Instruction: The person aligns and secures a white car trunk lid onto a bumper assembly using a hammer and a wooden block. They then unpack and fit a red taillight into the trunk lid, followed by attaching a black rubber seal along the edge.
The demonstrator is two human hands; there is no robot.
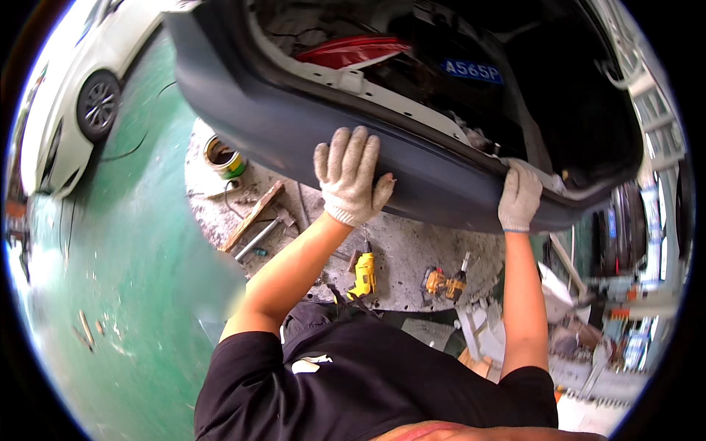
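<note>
A dark grey car bumper [254, 121] spans the rear of a car whose boot stands open. My left hand [350, 176], in a pale knitted glove, lies against the bumper's outer face with its fingers stretched out and a little apart. Further right, my right hand [519, 198], gloved alike, has its fingers bent over the bumper's upper edge beside the boot sill; the fingertips are partly hidden. Inside the boot are a red and clear tail light [353, 51] and a blue number plate [472, 71].
Below the bumper a round, stained table [404, 250] bears a yellow drill [364, 275], another power tool [446, 283], a hammer [257, 239], a wooden piece [252, 218] and an open can [223, 157]. A white car [73, 103] stands on the green floor at left. Clutter [577, 334] lies at right.
</note>
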